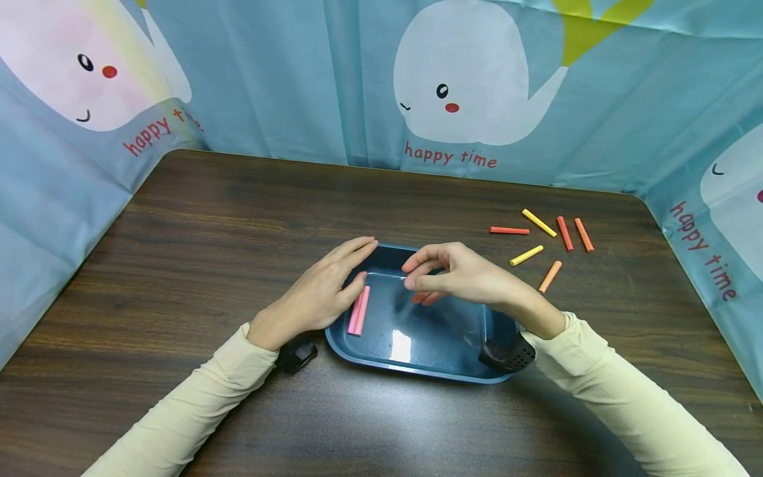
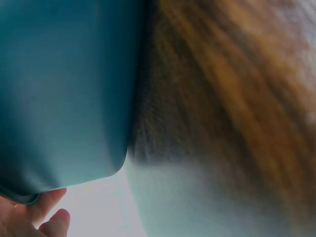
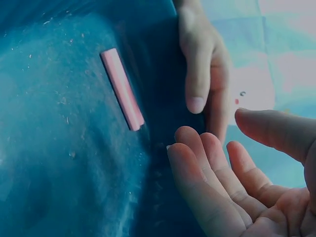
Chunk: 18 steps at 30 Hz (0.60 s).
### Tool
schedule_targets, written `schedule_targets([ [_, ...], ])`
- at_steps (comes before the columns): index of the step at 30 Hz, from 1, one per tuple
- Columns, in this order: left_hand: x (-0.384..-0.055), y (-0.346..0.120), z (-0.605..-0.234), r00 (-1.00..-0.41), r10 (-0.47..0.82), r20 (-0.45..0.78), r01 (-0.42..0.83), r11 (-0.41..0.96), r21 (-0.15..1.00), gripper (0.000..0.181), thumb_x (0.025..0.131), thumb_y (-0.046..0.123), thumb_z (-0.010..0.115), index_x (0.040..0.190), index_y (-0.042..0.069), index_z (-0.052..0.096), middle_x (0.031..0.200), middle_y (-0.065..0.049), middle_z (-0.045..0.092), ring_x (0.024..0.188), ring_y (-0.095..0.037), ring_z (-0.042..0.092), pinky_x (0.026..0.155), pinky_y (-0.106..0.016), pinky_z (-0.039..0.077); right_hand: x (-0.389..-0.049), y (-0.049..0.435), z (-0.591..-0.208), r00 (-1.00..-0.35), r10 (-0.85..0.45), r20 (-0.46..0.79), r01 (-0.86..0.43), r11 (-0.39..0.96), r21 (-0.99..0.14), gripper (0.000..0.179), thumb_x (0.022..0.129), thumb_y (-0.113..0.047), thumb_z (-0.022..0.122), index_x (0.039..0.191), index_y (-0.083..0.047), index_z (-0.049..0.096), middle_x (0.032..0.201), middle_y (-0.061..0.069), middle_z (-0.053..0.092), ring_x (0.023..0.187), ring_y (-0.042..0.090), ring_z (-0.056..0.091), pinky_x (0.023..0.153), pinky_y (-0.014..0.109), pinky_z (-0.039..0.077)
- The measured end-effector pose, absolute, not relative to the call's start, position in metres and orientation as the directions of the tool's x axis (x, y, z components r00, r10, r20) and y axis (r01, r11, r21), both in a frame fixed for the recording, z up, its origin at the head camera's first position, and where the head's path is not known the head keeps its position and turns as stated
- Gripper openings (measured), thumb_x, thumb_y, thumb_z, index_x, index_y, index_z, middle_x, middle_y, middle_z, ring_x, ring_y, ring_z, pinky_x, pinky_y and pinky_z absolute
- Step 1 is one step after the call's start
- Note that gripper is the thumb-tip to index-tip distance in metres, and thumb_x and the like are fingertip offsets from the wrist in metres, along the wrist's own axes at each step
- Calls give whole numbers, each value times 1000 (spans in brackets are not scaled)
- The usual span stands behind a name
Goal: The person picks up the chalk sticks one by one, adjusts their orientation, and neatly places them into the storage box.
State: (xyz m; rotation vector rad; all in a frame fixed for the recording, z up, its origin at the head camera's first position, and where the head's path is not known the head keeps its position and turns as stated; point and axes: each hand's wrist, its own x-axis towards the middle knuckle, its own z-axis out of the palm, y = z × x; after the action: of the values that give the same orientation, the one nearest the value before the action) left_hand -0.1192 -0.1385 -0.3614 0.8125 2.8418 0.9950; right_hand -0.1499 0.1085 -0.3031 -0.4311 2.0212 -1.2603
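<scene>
A dark blue tray (image 1: 441, 341) lies on the table with two pink chalk sticks (image 1: 361, 313) side by side on its floor, near the left end. My left hand (image 1: 316, 291) holds the tray's left rim, thumb over the inside and fingers along the outside; the left wrist view has its fingertips (image 2: 55, 223) at the rim. Over the tray's middle hovers my right hand (image 1: 461, 275), fingers loosely bent. In the right wrist view its thumb stands apart from the fingers, and nothing is between them. The pink sticks (image 3: 122, 91) lie against each other there.
Right of the tray, several chalk sticks lie scattered: red (image 1: 509, 230), yellow (image 1: 539, 223) and orange (image 1: 550, 277) ones among them. A blue curtain (image 1: 286, 86) with whale pictures hangs behind the table (image 1: 238, 218). Black bands (image 1: 507, 354) sit at both wrists.
</scene>
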Motion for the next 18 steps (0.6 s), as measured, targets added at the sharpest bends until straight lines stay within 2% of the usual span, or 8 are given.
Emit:
schedule_targets([
  [9,-120,-138,-361,-863,481,152,471,661,585,54,101,14,52,152,3,38,158,-12,36,146,-27,37,119,-49,33,-149,119,-303,-715,-601,-357,84,433,-898,40,96,-16,65,126,7,55,115,28,65,96,35,72,85,45,60],
  [18,-120,-138,-361,-862,482,157,474,659,584,53,101,13,51,152,3,38,158,-12,36,146,-26,37,119,-49,33,-146,127,-299,-738,-576,-353,103,421,-901,41,96,-18,64,130,4,54,119,29,64,100,38,70,86,40,60],
])
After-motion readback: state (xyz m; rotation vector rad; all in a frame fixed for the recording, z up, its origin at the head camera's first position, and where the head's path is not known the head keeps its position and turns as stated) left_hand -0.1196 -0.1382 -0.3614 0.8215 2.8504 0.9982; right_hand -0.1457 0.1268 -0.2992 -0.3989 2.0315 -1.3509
